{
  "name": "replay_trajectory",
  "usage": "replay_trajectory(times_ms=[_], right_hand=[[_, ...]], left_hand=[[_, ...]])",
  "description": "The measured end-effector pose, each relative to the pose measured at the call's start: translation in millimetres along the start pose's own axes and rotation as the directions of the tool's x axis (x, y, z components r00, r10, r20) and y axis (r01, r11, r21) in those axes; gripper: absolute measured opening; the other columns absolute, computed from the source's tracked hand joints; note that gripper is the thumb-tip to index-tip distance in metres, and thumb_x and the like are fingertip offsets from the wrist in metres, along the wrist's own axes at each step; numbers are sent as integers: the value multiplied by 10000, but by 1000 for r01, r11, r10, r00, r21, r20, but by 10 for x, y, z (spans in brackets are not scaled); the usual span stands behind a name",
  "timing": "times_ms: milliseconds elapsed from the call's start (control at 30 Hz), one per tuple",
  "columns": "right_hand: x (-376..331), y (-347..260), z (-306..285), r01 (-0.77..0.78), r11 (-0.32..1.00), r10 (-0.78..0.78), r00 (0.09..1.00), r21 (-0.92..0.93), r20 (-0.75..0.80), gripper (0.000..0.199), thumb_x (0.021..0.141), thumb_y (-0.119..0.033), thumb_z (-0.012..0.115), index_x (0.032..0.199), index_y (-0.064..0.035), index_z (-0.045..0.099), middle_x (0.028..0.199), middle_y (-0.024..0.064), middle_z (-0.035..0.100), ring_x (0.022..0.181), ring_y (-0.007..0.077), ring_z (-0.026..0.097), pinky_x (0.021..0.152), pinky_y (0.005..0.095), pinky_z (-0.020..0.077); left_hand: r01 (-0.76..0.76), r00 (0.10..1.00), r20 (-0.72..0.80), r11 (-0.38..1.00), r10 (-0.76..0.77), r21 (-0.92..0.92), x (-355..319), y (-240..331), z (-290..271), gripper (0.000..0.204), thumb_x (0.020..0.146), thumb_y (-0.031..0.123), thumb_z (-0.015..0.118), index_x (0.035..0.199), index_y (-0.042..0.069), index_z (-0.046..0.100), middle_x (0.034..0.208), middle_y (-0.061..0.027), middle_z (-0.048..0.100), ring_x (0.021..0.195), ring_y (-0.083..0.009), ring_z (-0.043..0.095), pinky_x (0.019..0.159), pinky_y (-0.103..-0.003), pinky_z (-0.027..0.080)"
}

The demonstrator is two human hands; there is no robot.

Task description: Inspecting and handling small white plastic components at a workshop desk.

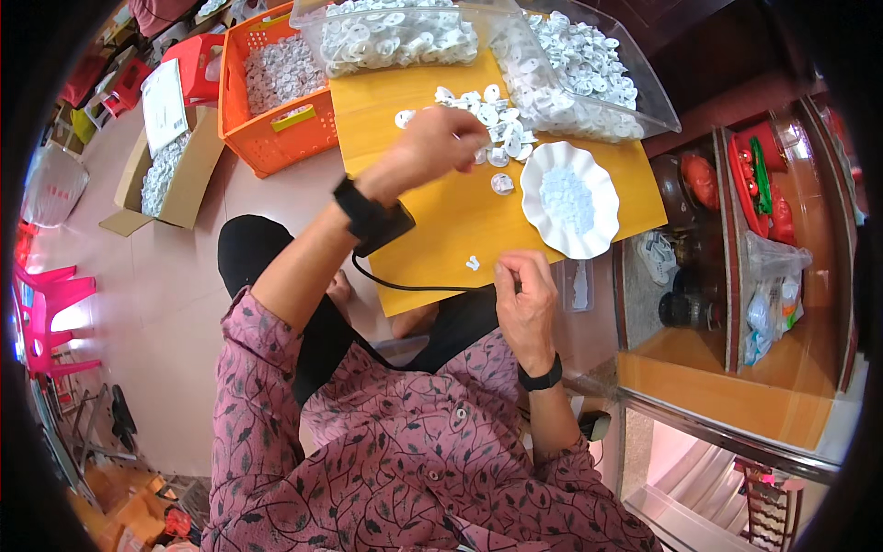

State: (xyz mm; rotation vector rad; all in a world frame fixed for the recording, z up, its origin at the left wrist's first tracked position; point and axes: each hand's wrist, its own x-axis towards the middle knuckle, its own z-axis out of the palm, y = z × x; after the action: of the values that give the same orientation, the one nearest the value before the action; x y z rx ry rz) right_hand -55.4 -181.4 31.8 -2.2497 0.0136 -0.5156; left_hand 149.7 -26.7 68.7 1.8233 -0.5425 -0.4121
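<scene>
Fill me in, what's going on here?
A person at a yellow table is working among small white parts. The left hand is over the near-left side of a loose pile of white round parts. The right hand, fingers curled, is by the near edge, close to a tiny white piece. Can't tell if either holds anything. A scalloped white plate of pale bits sits to the right; an orange crate stands left.

Yellow table (441,225): white discs (509,132), scalloped dish (579,247)
</scene>
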Motion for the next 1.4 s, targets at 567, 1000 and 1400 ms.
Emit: replay_trajectory(times_ms=[567, 1000, 1400], right_hand=[[-80, -40, 83, 142, 986, -138, 989, -93, 44, 109, 857, 42, 638, 959, 12, 662, 979, 133, 590, 874, 318, 614, 774, 399, 500], [31, 13, 139, 208, 940, -211, 977, -271, 19, 172, 841, 38, 612, 997, 12, 678, 972, 128, 630, 907, 320, 607, 829, 427, 479], [108, 3, 120, 281, 867, -245, 960, -411, 140, 197, 813, 22, 631, 995, -16, 695, 965, 102, 608, 921, 298, 595, 827, 414, 464]], left_hand=[[-355, 933, 220, 819, 283, 450, 75, -194, 578, 193, 826, 153, 676, 984, 44, 695, 985, -223, 642, 951, -398, 648, 836, -467, 530], [-355, 934, 237, 770, 267, 530, -65, -275, 351, 193, 816, 139, 663, 921, -22, 649, 922, -218, 631, 853, -404, 639, 762, -474, 511], [-345, 937, 238, 778, 254, 525, -243, -334, 260, 201, 792, 162, 694, 912, 0, 684, 911, -191, 630, 851, -390, 634, 750, -457, 511]])
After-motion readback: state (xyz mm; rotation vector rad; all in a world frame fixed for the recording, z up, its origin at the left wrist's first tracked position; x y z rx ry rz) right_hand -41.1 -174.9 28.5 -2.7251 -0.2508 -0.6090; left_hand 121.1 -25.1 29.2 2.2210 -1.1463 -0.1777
